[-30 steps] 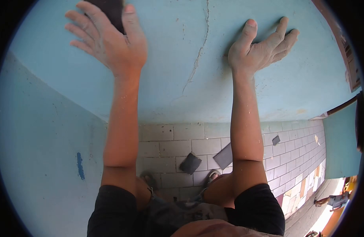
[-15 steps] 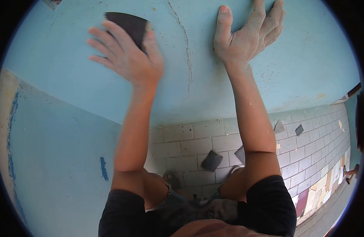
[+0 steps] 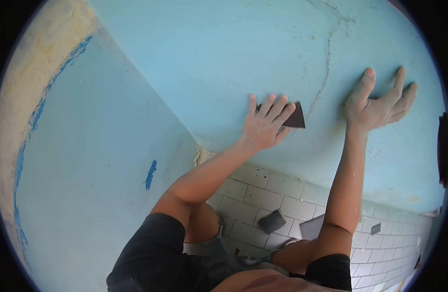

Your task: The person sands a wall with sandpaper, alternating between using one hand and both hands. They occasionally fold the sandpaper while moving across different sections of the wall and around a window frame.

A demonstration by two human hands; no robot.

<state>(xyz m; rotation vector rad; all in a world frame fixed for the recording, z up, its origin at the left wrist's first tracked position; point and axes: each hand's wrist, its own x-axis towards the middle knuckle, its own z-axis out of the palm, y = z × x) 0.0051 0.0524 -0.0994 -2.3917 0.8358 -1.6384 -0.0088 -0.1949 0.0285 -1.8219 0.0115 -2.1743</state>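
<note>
My left hand [image 3: 265,125] presses a dark sheet of sandpaper [image 3: 297,118] against the light blue wall [image 3: 204,68]. Its fingers lie spread over the sheet, and the sheet's right corner sticks out past them. Dusty and empty, my right hand [image 3: 378,108] is further right, fingers apart, its outer side close to or touching the wall. Between the two hands a jagged crack [image 3: 327,68] runs down the wall, just right of the sandpaper.
On the left, a side wall [image 3: 87,160] meets this wall in a corner, with dark blue paint patches. Below is a tiled floor [image 3: 255,197] with a dark square piece [image 3: 272,222], a grey flat piece [image 3: 312,227] and a smaller grey piece [image 3: 376,228].
My left hand has carried the sandpaper down the wall, closer to the lower end of the crack. The view has swung left. My right hand stays spread by the wall.
</note>
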